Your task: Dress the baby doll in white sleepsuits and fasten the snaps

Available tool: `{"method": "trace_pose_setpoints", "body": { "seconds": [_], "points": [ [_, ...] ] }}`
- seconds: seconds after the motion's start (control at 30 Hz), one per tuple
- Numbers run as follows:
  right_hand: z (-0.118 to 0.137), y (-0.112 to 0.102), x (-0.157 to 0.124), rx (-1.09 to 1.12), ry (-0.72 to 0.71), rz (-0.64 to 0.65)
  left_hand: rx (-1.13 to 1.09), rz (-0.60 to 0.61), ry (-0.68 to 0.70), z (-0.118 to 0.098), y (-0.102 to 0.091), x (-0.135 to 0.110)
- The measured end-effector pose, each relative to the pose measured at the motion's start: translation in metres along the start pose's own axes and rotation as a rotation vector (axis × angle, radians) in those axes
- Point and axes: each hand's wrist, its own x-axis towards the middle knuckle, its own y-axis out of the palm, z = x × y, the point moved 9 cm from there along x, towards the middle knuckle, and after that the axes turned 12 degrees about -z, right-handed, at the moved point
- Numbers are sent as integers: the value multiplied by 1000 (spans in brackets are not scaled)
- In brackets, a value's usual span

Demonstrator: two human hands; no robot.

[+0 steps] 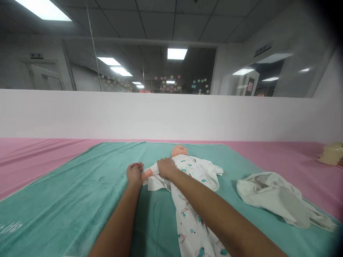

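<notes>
A baby doll (179, 150) lies face up, its head at the far side of the green sheet. It wears a white printed garment (191, 210) with long legs, and a white top (154, 183) is spread about its shoulders. My left hand (134, 173) is closed around the end of the doll's bare forearm (147, 174), hiding the doll's hand. My right hand (166, 167) grips the white sleeve on that same arm, near the shoulder, with its fingertips partly hidden. The doll's other arm lies inside the opposite sleeve (216, 169).
A crumpled white cloth (278, 200) lies to the right on the green sheet (88, 189). Pink covering (281, 153) shows around the sheet. A yellowish object (331, 154) sits at the far right edge. Behind stands a low white wall (160, 116) with glass above.
</notes>
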Motion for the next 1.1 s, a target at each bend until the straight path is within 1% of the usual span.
{"method": "trace_pose_setpoints", "body": {
  "seconds": [0.07,0.13,0.17,0.23,0.27,0.3,0.33,0.37,0.4,0.43,0.47,0.53,0.57,0.6,0.63,0.67,0.73,0.83,0.87,0.93,0.97,1.03,1.1],
  "points": [
    [22,-1,-6,29,-43,-34,-73,-41,-43,3,-5,5],
    [44,-8,-16,67,-102,-74,-125,-57,-70,5,-7,8],
    [57,-13,-22,103,-166,-88,-141,-57,-76,6,-7,8],
    [83,-27,-38,209,-347,-97,-154,-43,-75,5,-4,7],
    [90,-35,-47,270,-428,-90,-149,-31,-69,4,-2,6],
    [92,-43,-53,333,-481,-90,-137,-17,-57,3,0,4],
    [85,-52,-58,391,-493,-98,-120,-2,-41,0,2,1],
    [71,-62,-60,445,-463,-136,-98,14,-20,-3,4,-1],
    [48,-69,-61,482,-390,-181,-70,31,8,-7,6,-5],
    [16,-73,-62,492,-263,-231,-40,46,40,-12,7,-9],
    [-23,-76,-65,525,-102,-305,-12,60,71,-17,8,-14],
    [-96,-66,-84,558,151,-362,85,80,166,-31,11,-27],
    [-127,-58,-97,548,222,-375,152,90,239,-40,13,-35],
    [-155,-49,-112,524,281,-396,219,100,331,-50,17,-46],
    [-179,-37,-127,488,333,-383,278,116,436,-62,23,-58],
    [-197,-25,-140,430,368,-361,320,140,544,-74,30,-73],
    [-220,-8,-160,322,387,-348,337,199,718,-98,48,-105],
    [-242,9,-174,262,509,-319,353,286,855,-132,80,-153],
    [-245,11,-174,257,535,-318,381,321,895,-144,94,-168],
    [-252,12,-173,251,582,-334,526,464,980,-159,129,-199],
    [-257,13,-174,249,618,-344,656,563,1037,-161,149,-215],
    [-266,15,-177,251,685,-352,1005,713,1078,-154,184,-232],
    [-272,18,-179,266,699,-343,1138,793,1033,-151,210,-236]
  ]
}}
